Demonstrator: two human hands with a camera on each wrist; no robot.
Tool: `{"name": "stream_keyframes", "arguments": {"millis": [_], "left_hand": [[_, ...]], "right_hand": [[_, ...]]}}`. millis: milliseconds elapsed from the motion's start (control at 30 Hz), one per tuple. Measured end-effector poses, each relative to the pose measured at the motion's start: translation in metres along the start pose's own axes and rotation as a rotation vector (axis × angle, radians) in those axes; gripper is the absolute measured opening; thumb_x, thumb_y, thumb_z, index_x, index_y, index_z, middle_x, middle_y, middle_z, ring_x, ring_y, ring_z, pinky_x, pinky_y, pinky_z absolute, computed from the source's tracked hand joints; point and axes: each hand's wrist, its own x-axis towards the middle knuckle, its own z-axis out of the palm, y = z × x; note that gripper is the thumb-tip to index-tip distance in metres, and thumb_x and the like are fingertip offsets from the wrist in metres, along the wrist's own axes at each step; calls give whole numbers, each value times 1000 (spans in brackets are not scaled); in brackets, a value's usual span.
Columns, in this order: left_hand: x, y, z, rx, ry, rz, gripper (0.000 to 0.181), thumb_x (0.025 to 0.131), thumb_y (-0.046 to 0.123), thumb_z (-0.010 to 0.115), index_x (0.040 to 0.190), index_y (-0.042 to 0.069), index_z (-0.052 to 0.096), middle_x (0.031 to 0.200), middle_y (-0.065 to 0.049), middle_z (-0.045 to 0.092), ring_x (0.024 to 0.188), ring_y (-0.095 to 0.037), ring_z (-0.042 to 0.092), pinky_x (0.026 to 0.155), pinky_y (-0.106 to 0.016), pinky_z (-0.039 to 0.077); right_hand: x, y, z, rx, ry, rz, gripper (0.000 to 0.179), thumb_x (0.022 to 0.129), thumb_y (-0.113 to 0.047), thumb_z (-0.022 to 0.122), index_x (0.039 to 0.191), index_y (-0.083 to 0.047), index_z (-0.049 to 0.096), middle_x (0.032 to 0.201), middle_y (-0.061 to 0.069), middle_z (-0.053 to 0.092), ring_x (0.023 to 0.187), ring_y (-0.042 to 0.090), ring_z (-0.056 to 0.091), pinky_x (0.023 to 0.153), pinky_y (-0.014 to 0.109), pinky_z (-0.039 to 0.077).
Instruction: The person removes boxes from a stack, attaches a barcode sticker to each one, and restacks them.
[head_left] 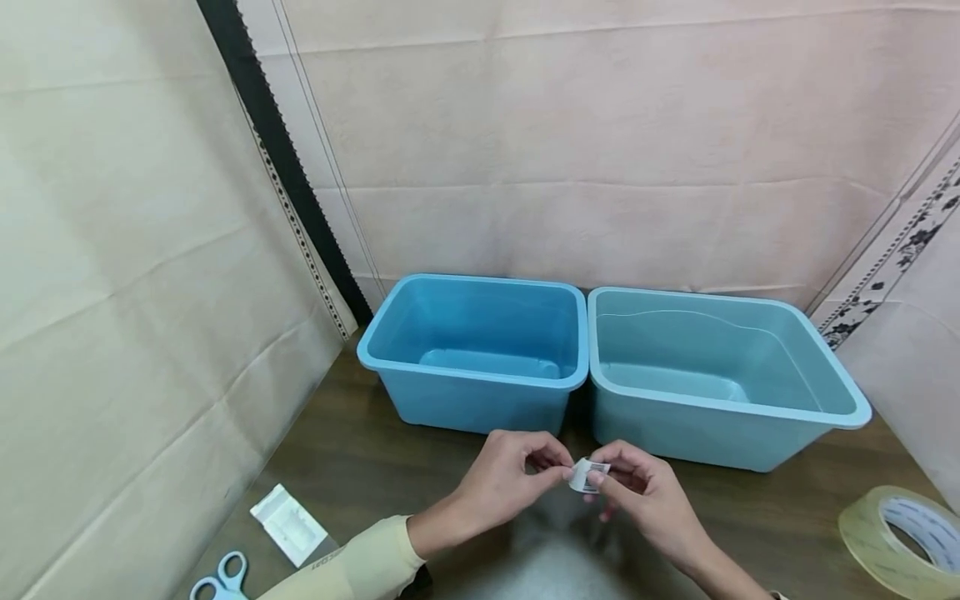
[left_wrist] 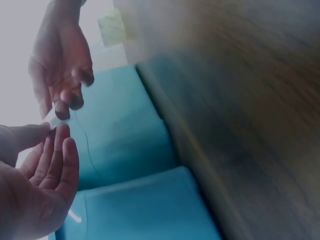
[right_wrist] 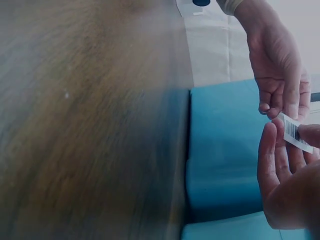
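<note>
Above the table (head_left: 375, 467), left fingers (head_left: 552, 448) and right fingers (head_left: 624, 452) pinch a label (head_left: 581, 477) (barcoded) between them.

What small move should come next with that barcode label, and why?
Perhaps the left hand should gently tug the barcode label while the right hand holds firm: the left pinches one edge, the right has its thumb over the printed side, and the label looks bent. Whether it peels, I can't tell.
</note>
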Motion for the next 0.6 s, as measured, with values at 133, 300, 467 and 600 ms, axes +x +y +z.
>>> {"name": "stream_keyframes", "arguments": {"millis": [133, 300, 467, 600], "left_hand": [[-1, -6, -5, 35, 33, 17, 3, 98, 21, 78, 101, 20, 78, 95, 10, 79, 79, 7, 67, 72, -19, 60], [0, -13, -13, 95, 52, 21, 5, 99, 23, 77, 102, 19, 78, 97, 10, 79, 81, 5, 67, 74, -20, 60], [-3, -18, -21, 164, 79, 5, 4, 99, 22, 77, 103, 22, 77, 97, 10, 78, 81, 3, 65, 77, -25, 62], [-6, -22, -26, 224, 118, 1, 6, 97, 19, 79, 100, 23, 76, 94, 12, 76, 79, 2, 63, 73, -23, 60]], "right_hand": [[0, 1, 0, -21, 32, 51, 17, 104, -13, 67, 114, 0, 64, 93, 3, 76, 79, 23, 75, 61, 43, 62], [0, 1, -4, -48, 85, 164, 24, 106, -21, 66, 117, 0, 63, 97, 9, 76, 80, 24, 75, 65, 42, 63], [1, 8, -11, -66, 26, 235, 29, 108, -24, 62, 123, 2, 60, 102, 15, 76, 78, 27, 75, 65, 41, 62], [4, 21, -12, -86, -85, 312, 27, 105, -23, 67, 117, 1, 61, 97, 14, 79, 77, 26, 75, 63, 39, 62]]}}
